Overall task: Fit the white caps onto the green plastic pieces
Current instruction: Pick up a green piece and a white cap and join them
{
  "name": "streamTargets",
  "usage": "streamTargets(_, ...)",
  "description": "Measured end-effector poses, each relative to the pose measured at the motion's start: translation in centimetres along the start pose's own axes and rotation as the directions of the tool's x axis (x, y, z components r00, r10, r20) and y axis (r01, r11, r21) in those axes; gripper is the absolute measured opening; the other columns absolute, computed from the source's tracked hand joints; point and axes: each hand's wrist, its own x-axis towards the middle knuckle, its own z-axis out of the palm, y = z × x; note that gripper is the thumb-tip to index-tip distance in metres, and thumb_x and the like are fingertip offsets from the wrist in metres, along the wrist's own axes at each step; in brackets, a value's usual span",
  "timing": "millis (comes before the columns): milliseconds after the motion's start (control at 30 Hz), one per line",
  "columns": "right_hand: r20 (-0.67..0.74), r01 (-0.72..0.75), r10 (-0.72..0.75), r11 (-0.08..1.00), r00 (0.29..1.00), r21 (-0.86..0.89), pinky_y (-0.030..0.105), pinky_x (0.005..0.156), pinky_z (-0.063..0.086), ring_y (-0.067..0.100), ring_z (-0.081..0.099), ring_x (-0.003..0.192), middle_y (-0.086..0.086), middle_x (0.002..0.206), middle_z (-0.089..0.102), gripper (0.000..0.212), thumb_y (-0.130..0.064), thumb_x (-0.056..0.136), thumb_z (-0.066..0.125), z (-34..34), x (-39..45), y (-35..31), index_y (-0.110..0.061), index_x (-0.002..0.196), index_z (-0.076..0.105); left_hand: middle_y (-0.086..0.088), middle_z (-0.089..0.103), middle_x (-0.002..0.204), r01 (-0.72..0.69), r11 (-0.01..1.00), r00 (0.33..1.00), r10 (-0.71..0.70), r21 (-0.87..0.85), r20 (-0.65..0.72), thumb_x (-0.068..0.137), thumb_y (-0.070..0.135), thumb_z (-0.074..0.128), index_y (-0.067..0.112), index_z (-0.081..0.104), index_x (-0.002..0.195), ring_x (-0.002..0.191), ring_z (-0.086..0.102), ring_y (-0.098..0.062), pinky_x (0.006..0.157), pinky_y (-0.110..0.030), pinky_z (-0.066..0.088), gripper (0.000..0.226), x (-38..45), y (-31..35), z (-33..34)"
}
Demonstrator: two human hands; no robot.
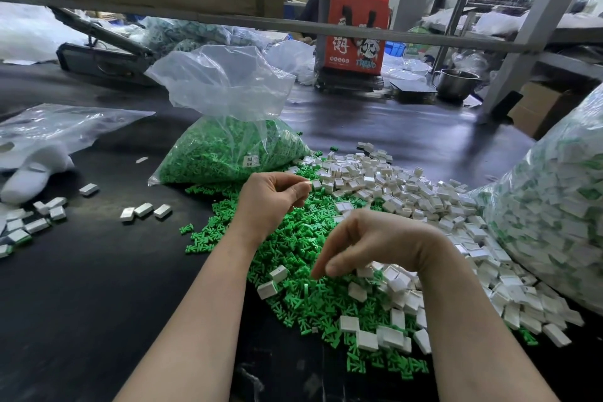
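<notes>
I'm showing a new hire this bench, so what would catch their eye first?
Probably the spill of loose green plastic pieces mid-table under both hands, with the heap of white caps to its right. Behind it slumps an open clear bag of green pieces, and a red printed carrier bag stands at the far edge.

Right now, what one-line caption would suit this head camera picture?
Left hand pinches a white cap while right hand reaches into mixed green plastic pieces on a dark table.

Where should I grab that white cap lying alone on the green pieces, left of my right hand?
Pinch the white cap across its two long flat sides, coming from above. It lies apart on the green pieces, so fingers fit either side.
</notes>
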Motion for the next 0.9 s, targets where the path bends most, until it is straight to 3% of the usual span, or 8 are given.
streamTargets(67,-0.261,-0.011,0.012,1.0,0.965,0.008,0.028,0.089,0.054,0.013,0.072,0.088,-0.002,0.09,0.077,0.01,-0.025,0.081,0.079,0.2,0.7,0.1,-0.018,0.088,0.078,-0.005,0.075,0.075,0.006,1.0,1.0,-0.006,0.003,-0.001,0.085,0.015,0.075,0.016,0.076,0.091,0.066,0.067,-0.01,0.063,-0.02,0.053,0.006,0.0,-0.1,0.1)
streamTargets(167,-0.647,-0.106,-0.001,0.986,0.763,-0.127,0.034,0.081,0.06,0.011,0.071,0.074,-0.004,0.079,0.075,0.004,-0.022,0.082,0.078,1.1,2.4,0.4,-0.021,0.086,0.077,0.004,0.073,0.072,0.0,1.0,1.0,0.0,-0.006,-0.011,0.083,0.014,0.076,0.011,0.077,0.093,0.06,0.062,0.002,0.06,-0.013,0.048,0.011,0.0,-0.1,0.2)
streamTargets(300,-0.695,-0.347,-0.019,0.857,0.718,-0.381,0.033,0.083,0.055,0.011,0.063,0.084,-0.005,0.097,0.069,0.022,-0.034,0.084,0.075,2.3,3.9,0.7,-0.029,0.105,0.074,0.004,0.074,0.073,0.01,0.999,1.0,-0.011,-0.043,-0.003,0.081,0.014,0.077,0.013,0.077,0.093,0.06,0.062,0.002,0.058,-0.012,0.047,0.011,0.0,0.0,0.2)
streamTargets(433,-0.717,-0.368,-0.051,0.832,0.695,-0.416,0.031,0.08,0.054,0.01,0.061,0.083,-0.005,0.093,0.069,0.009,-0.028,0.084,0.075,2.6,4.2,0.9,-0.026,0.092,0.075,-0.004,0.075,0.075,0.041,0.99,0.999,-0.04,-0.132,0.004,0.079,0.015,0.078,0.015,0.077,0.088,0.064,0.064,-0.008,0.059,-0.018,0.052,0.009,-0.1,0.2,0.2)
streamTargets(567,-0.778,-0.22,-0.074,0.939,0.624,-0.266,0.018,0.065,0.048,0.004,0.062,0.071,-0.008,0.081,0.069,0.003,-0.023,0.085,0.075,2.4,4.0,1.1,-0.023,0.088,0.075,-0.007,0.076,0.081,0.067,0.974,0.997,-0.059,-0.217,0.043,0.078,0.018,0.077,0.015,0.077,0.087,0.069,0.068,-0.013,0.063,-0.022,0.055,0.01,-0.2,0.4,0.0)
streamTargets(667,-0.814,0.056,-0.021,0.998,0.58,0.015,0.013,0.061,0.049,0.006,0.065,0.069,-0.003,0.078,0.071,0.002,-0.017,0.088,0.072,2.0,3.6,0.9,-0.019,0.087,0.072,-0.008,0.076,0.084,0.09,0.951,0.995,-0.075,-0.295,0.062,0.073,0.026,0.076,0.013,0.076,0.092,0.072,0.07,-0.012,0.063,-0.02,0.054,0.023,-0.3,0.6,-0.2)
streamTargets(767,-0.812,0.299,0.092,0.9,0.577,0.315,0.016,0.057,0.047,0.004,0.063,0.064,0.003,0.079,0.074,0.004,-0.011,0.088,0.071,1.8,3.2,0.6,-0.015,0.088,0.072,-0.009,0.076,0.086,0.11,0.931,0.993,-0.086,-0.347,0.084,0.072,0.028,0.076,0.014,0.076,0.093,0.073,0.07,-0.012,0.062,-0.019,0.054,0.026,-0.3,0.7,-0.2)
streamTargets(900,-0.77,0.408,0.168,0.768,0.616,0.494,0.021,0.058,0.043,0.007,0.059,0.065,0.005,0.08,0.074,0.015,-0.002,0.083,0.072,1.4,3.1,0.3,-0.011,0.095,0.072,-0.009,0.076,0.087,0.119,0.928,0.99,-0.086,-0.353,0.108,0.072,0.027,0.076,0.014,0.077,0.094,0.074,0.07,-0.012,0.063,-0.019,0.054,0.025,-0.4,0.8,-0.1)
